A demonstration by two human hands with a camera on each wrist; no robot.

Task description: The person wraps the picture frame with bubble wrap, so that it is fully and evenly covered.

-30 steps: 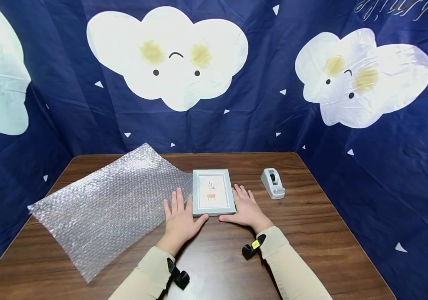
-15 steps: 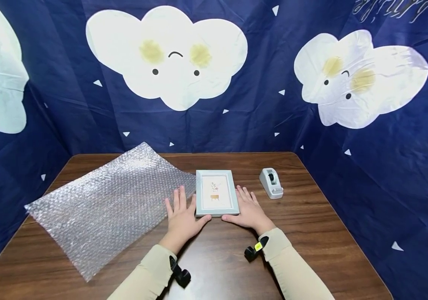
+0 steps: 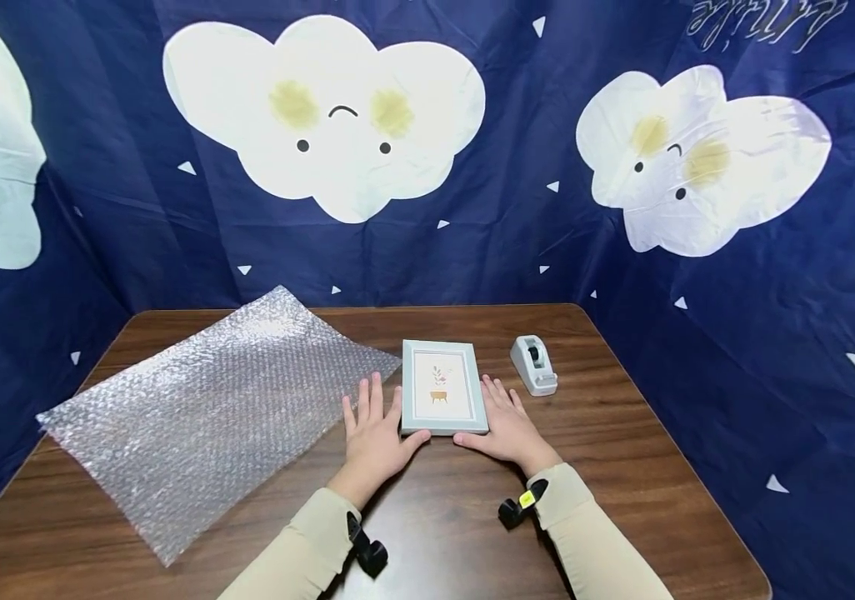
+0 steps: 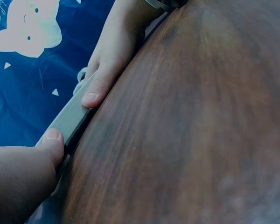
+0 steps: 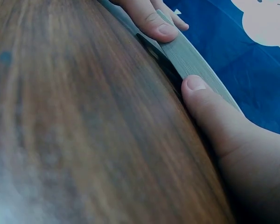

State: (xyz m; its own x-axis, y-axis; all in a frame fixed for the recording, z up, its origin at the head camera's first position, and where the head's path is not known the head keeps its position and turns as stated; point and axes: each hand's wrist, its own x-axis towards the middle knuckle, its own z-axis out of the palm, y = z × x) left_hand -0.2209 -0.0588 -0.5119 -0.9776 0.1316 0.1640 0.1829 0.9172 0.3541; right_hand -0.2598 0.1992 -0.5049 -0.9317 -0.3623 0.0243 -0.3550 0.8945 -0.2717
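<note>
Moved since the earlier view: the picture frame (image 3: 445, 387), which we find shifted a little right, nearer the tape dispenser (image 3: 534, 365), the left hand (image 3: 375, 450) and right hand (image 3: 510, 433) with it.

Backdrop (image 3: 502, 258): blue cloth, pale clouds, beyond the far edge.
Worktop (image 3: 622, 467): brown, wood-grained.
Bubble wrap (image 3: 225, 408): one sheet, unfolded at left, right tip reaching the frame's left side.
Picture frame: one, pale, face up mid-worktop, between the hands.
Hands: two, one per side; fingers straight and spread, thumbs touching the near edge, clenched on nothing.
Tape dispenser: one, white, just far and right of the right hand, untouched.

Step in hand, we judge: positioning the frame. Next move, in our view, calls for even pressure from both sides, then a release that leaves it square.
</note>
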